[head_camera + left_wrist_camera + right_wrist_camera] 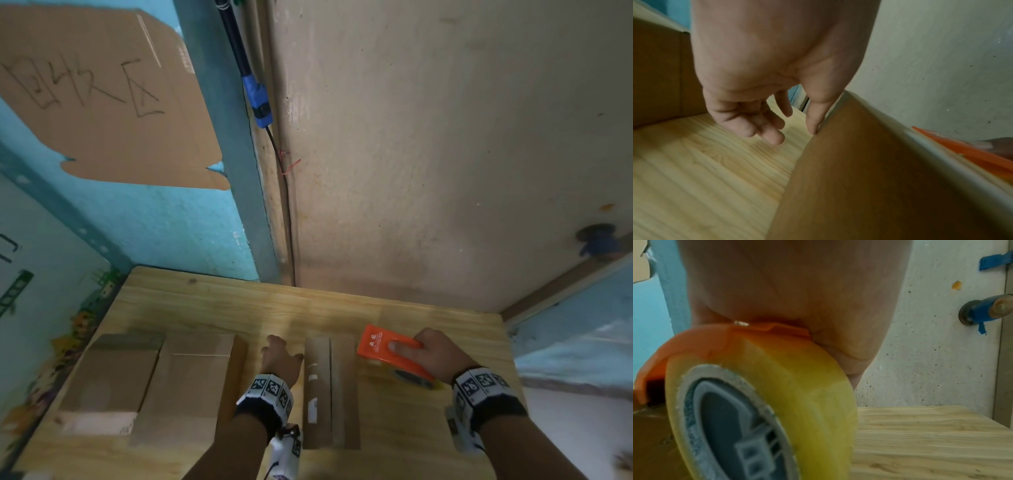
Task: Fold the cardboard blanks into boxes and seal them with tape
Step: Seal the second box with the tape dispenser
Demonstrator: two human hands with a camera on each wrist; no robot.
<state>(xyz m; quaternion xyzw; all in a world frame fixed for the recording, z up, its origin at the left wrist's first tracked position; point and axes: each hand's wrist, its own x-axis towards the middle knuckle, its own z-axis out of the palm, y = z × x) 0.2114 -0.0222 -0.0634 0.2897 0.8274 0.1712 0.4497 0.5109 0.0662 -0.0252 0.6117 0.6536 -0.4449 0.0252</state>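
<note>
A narrow folded cardboard box (330, 390) stands in the middle of the wooden table (205, 308). My left hand (279, 358) hovers at its left side, fingers loosely curled, thumb (813, 120) touching the box's upper edge (869, 162). My right hand (433, 354) grips an orange tape dispenser (387, 349) just right of the box, holding a yellowish tape roll (760, 410) under its orange cover (701, 340). The roll (412, 377) hangs just above the table.
Two more folded cardboard boxes (191, 383) (109, 380) sit side by side at the table's left. A beige wall (428, 154) rises behind, a blue wall with a cardboard sign (102, 96) at left. A blue knob (597, 240) sticks out at right.
</note>
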